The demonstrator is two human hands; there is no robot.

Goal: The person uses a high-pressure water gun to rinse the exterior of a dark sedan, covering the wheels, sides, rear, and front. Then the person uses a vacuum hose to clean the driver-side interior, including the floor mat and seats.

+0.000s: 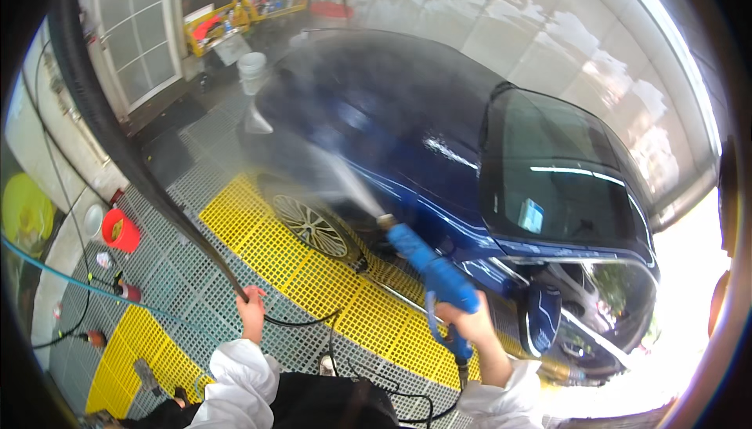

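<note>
In my right hand (475, 321) is a blue pressure washer gun (431, 260), its fingers wrapped round the grip. A white fan of water leaves its nozzle toward the front fender of a dark blue car (407, 123), and mist hangs over the hood and front end. My left hand (252, 311) is closed round a black hose (168, 206) that comes down from the upper left and runs on past my hand across the floor. The car's front wheel (309, 225) stands just left of the spray. Its side mirror (540, 319) lies close to my right forearm.
Grey and yellow grating (290, 249) covers the floor. At the left are a red bucket (120, 231), spray bottles (125, 289) and a thin teal hose (86, 278). A white bucket (252, 71) stands beyond the car's front, near yellow shelves (251, 12). Black hose loops lie by my feet.
</note>
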